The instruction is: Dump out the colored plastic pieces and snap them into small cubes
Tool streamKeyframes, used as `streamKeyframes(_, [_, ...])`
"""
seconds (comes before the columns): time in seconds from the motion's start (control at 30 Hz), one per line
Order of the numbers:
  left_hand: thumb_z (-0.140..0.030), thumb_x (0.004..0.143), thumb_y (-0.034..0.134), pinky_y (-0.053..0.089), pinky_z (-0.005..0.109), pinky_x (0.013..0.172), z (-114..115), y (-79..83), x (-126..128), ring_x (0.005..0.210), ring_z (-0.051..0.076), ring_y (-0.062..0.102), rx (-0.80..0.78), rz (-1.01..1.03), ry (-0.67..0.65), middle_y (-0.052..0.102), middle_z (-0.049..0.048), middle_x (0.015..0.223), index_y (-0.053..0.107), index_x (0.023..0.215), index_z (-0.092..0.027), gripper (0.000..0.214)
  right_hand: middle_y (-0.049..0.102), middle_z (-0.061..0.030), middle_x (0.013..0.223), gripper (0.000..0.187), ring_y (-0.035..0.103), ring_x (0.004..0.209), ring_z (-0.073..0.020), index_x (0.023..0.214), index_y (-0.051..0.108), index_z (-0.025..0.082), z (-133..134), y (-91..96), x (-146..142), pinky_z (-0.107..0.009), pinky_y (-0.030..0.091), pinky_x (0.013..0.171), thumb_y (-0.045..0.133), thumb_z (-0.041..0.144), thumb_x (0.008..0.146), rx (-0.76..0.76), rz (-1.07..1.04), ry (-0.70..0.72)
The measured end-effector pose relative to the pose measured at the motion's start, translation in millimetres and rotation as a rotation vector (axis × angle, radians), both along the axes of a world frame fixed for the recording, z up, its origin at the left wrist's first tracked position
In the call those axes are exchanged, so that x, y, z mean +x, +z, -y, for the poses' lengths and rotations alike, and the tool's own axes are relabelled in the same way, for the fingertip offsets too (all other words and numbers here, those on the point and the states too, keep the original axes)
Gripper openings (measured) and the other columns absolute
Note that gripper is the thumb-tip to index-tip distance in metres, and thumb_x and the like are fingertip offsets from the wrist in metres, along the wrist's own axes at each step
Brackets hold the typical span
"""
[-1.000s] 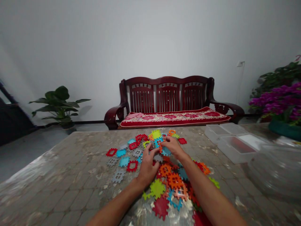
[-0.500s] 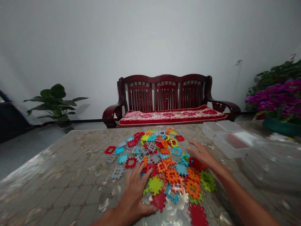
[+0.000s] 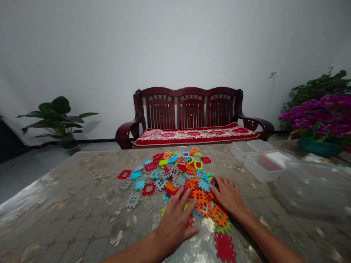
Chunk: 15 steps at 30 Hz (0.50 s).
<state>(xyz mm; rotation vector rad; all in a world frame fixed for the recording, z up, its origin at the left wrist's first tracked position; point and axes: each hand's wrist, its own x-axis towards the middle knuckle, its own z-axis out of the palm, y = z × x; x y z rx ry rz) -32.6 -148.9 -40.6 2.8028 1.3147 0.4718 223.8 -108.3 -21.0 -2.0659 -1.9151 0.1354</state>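
A loose heap of flat plastic interlocking tiles point(image 3: 179, 180) in red, orange, blue, green and grey lies on the table in front of me. My left hand point(image 3: 178, 215) rests over the near left of the heap, palm down with fingers spread, covering a green tile and some red ones. On the right edge of the heap, my right hand point(image 3: 227, 193) lies palm down with its fingers stretched out against the tiles. An orange window tile point(image 3: 218, 214) sits between the hands. Closer to me is a solid red tile point(image 3: 225, 247). Neither hand grips a tile.
Clear plastic boxes point(image 3: 264, 167) stand on the right of the table, with a clear lid or tray point(image 3: 315, 186) nearer me. Purple flowers in a green pot point(image 3: 319, 146) are behind them. A wooden bench point(image 3: 192, 113) stands beyond the table; a potted plant point(image 3: 59, 117) is at left.
Both hands have moved inward, closer together. Tiles at the heap's right side have been pushed left and bunched up. The view has shifted slightly.
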Motion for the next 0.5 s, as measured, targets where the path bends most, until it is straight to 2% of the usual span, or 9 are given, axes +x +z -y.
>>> streamKeyframes(0.13, [-0.049,0.088,0.069,0.039,0.053,0.116,-12.9,2.7,15.2,0.144,0.035,0.042,0.032,0.010,-0.036,0.052,0.0117,0.156,0.058,0.143,-0.027,0.060,0.068,-0.0129,0.126,0.049,0.059,0.117,-0.0317,0.138,0.061,0.022,-9.6,5.8,-4.1,-0.042,0.043,0.101,0.046,0.044,0.097,-0.005,0.002,-0.002])
streamKeyframes(0.3, [-0.046,0.092,0.063,0.045,0.055,0.110,-21.5,8.4,35.9,0.134,0.036,0.049,0.027,0.029,-0.004,0.058,0.0105,0.148,0.058,0.141,-0.027,0.053,0.069,-0.0134,0.123,0.050,0.063,0.113,-0.0288,0.137,0.061,0.021,-23.7,6.0,-14.5,-0.036,0.047,0.094,0.049,0.045,0.095,0.002,-0.098,-0.042])
streamKeyframes(0.4, [-0.038,0.094,0.060,0.048,0.052,0.107,-26.0,15.8,43.9,0.128,0.034,0.053,0.039,0.044,-0.020,0.061,0.0094,0.141,0.063,0.132,-0.025,0.041,0.069,-0.0154,0.124,0.051,0.066,0.110,-0.0292,0.134,0.063,0.018,-34.4,7.6,-19.3,-0.036,0.048,0.092,0.051,0.043,0.092,-0.015,-0.177,-0.072])
streamKeyframes(0.5, [-0.029,0.096,0.057,0.051,0.047,0.104,-32.9,24.4,47.1,0.120,0.029,0.057,0.054,0.056,-0.051,0.067,0.0084,0.128,0.066,0.120,-0.023,0.027,0.072,-0.0120,0.119,0.045,0.067,0.107,-0.0271,0.126,0.068,0.021,-45.5,6.7,-21.0,-0.035,0.048,0.092,0.056,0.035,0.085,0.023,-0.282,-0.037])
